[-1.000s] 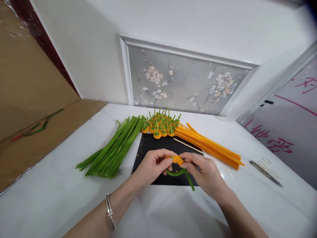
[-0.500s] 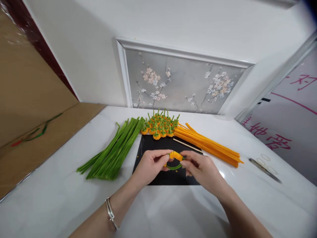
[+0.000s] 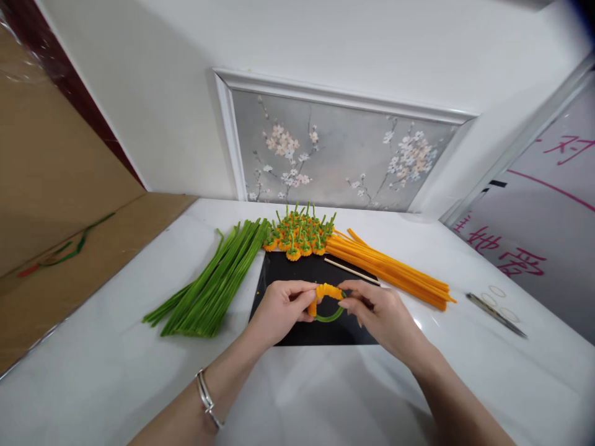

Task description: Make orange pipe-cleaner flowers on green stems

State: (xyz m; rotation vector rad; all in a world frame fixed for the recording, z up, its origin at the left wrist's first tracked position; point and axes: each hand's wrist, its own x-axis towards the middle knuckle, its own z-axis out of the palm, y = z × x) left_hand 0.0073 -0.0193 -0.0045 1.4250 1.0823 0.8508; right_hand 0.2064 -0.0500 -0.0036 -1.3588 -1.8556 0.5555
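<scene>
Above a black mat I hold a small ring made of a coiled orange stem and a green stem. My left hand pinches the orange coil at the ring's left side. My right hand has its thumb and fingers closed on the right side, where orange meets green. Orange coil covers the top and left of the ring; bare green curves along the bottom. My fingertips hide small parts of it.
Green stems lie at the left, orange stems at the right. Behind the mat stand several small orange-and-green pieces. A thin stick crosses the mat's edge. Tweezers and clear rings lie far right.
The ring has turned a little and opened rounder between my fingers. More of the orange coil shows at its left side. Both hands keep their hold.
</scene>
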